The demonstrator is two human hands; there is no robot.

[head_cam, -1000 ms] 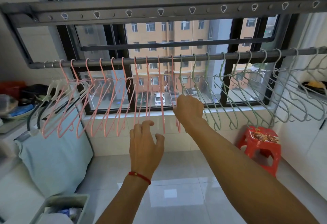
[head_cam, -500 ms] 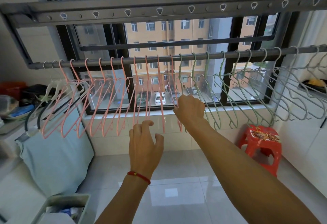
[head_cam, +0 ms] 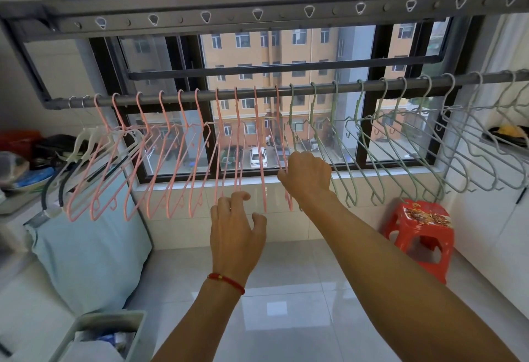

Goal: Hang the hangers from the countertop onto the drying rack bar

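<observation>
Hangers: pink hangers and green hangers all on the drying rack bar.
Change: hardly any since a second ago.
Right hand: grip curled at bar's middle, pinching pink wire.
Left hand: below it, fingers loosely spread, empty.
Meaning: probably just tidying.

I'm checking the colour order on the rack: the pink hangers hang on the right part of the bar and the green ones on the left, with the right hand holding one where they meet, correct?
Not quite: the sides are swapped. In the head view the pink hangers hang on the left part of the bar and the green ones on the right. The right hand does hold one where they meet.
</observation>
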